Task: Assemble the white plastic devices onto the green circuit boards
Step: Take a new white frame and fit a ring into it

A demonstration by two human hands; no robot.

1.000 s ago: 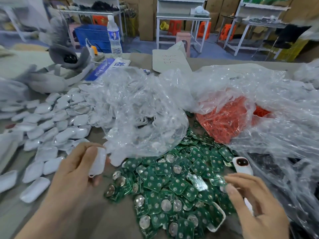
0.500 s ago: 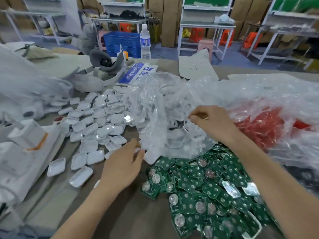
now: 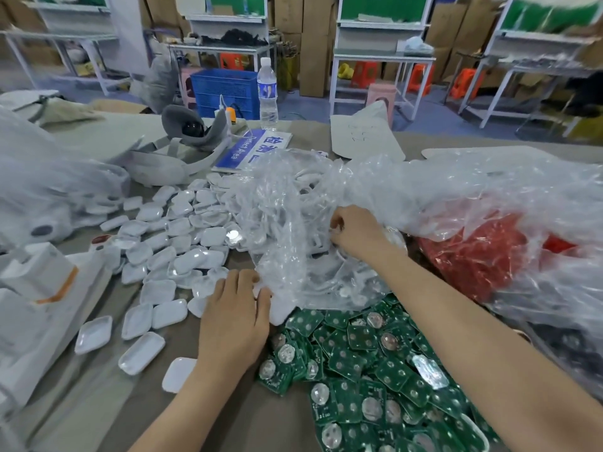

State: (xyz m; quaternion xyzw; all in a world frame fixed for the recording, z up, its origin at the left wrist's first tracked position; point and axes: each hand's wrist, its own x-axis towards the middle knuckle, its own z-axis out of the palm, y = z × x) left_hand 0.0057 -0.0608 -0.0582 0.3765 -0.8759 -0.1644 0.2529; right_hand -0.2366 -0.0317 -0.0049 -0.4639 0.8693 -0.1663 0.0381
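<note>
The white plastic shells [image 3: 182, 243] lie heaped at left centre of the frame, with more of them inside the clear plastic bag [image 3: 293, 256] at centre. The green circuit boards [image 3: 359, 370] are piled at lower right, just below the bag. Neither hand has a shell or a board, so the step looks like fetching parts. The right hand [image 3: 355, 233], fingers curled, pinches the bag's film. The left hand [image 3: 233, 318] rests on the bag's lower edge with fairly straight fingers, gripping nothing that shows (a white piece lies just at its fingertips). The next move probably calls for opening or shifting the bag, then matching one shell to one board.

A bag of red parts [image 3: 483, 256] sits at right. The table [image 3: 261, 425] is grey-brown. Near its far edge, at upper centre, are a water bottle [image 3: 267, 89], a blue sign [image 3: 241, 151] and a grey headset [image 3: 195, 128]. Beyond stand white workbenches [image 3: 381, 57] and cardboard boxes [image 3: 313, 44].
</note>
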